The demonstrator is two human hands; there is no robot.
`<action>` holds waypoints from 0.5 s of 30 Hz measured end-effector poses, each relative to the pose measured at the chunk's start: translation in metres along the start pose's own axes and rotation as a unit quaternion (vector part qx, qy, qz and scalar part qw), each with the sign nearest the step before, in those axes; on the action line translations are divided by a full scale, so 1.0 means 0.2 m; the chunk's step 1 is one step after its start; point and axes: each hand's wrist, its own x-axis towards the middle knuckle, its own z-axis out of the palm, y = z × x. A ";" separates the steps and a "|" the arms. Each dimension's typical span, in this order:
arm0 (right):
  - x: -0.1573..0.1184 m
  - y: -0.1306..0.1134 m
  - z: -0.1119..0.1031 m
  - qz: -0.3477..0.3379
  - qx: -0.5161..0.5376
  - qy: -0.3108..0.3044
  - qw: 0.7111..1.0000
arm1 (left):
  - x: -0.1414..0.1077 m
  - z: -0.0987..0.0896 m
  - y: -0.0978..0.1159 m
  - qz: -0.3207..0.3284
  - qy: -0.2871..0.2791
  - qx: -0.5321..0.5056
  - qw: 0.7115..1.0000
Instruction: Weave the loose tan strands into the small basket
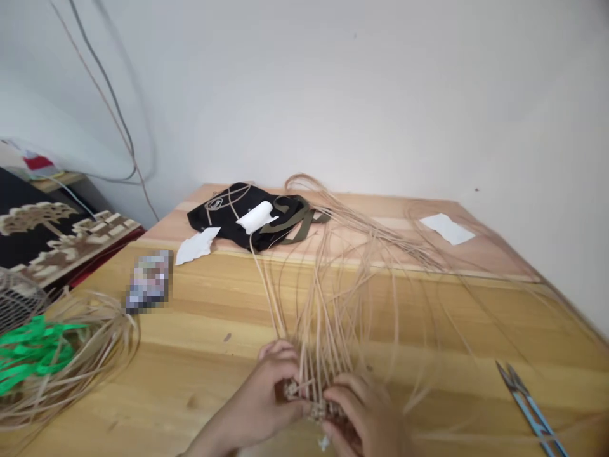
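A small piece of tan weaving (316, 409) sits low in the middle of the view, held from both sides. My left hand (266, 390) is closed on its left edge, thumb in front and fingers behind. On its right side my right hand (364, 412) is also closed, fingers bent over the woven part and slightly blurred. Many long loose strands (328, 304) fan out from the weaving away from me across the wooden table (200, 355). A small whitish bit (324, 442) shows just below the weaving. The parts under my fingers are hidden.
Scissors (528, 406) with blue handles lie at the right. A black bag (223, 216) and paper scraps (447, 228) are at the back, beside a bundle of strands (375, 225). More strands (95, 355) with green ribbon (40, 349) lie left, near a blurred packet (150, 279).
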 end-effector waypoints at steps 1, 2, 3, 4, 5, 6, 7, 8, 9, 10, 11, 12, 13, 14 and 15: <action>0.00 0.00 0.02 0.007 -0.010 0.001 1.000 | 0.00 -0.01 0.01 -0.003 -0.006 0.005 1.000; 0.00 -0.01 0.04 0.014 -0.015 0.000 1.000 | 0.00 -0.02 0.02 -0.006 -0.013 0.010 1.000; 0.00 -0.01 0.05 0.019 -0.017 -0.001 1.000 | 0.00 -0.03 0.03 -0.007 -0.021 0.013 1.000; 0.01 -0.01 0.06 0.021 -0.015 -0.002 1.000 | 0.00 -0.04 0.05 -0.009 -0.029 0.015 0.999; 0.01 -0.02 0.06 0.021 -0.012 -0.004 1.000 | 0.01 -0.05 0.06 -0.010 -0.037 0.014 0.999; 0.02 -0.01 0.06 0.019 -0.008 -0.006 1.000 | 0.01 -0.06 0.07 -0.011 -0.046 0.012 0.999; 0.03 -0.01 0.06 0.019 -0.006 -0.009 1.000 | 0.01 -0.07 0.08 -0.010 -0.055 0.009 0.998; 0.04 -0.01 0.06 0.018 -0.005 -0.013 1.000 | 0.02 -0.08 0.08 -0.010 -0.063 0.004 0.998; 0.05 0.00 0.06 0.018 -0.005 -0.016 1.000 | 0.02 -0.09 0.09 -0.009 -0.068 0.000 0.998; 0.06 0.01 0.06 0.017 -0.005 -0.019 1.000 | 0.02 -0.09 0.09 -0.009 -0.070 -0.005 0.997; 0.07 0.02 0.07 0.016 -0.005 -0.022 1.000 | 0.02 -0.09 0.08 -0.009 -0.071 -0.010 0.997; 0.08 0.02 0.07 0.013 -0.005 -0.025 1.000 | 0.02 -0.09 0.07 -0.007 -0.070 -0.015 0.997; 0.09 0.03 0.08 0.010 -0.005 -0.027 1.000 | 0.01 -0.09 0.06 -0.004 -0.069 -0.022 0.997; 0.10 0.04 0.09 0.006 -0.004 -0.030 1.000 | 0.01 -0.09 0.05 0.004 -0.065 -0.030 0.997; 0.11 0.06 0.09 0.001 -0.003 -0.032 0.999 | 0.00 -0.08 0.03 0.015 -0.059 -0.041 0.997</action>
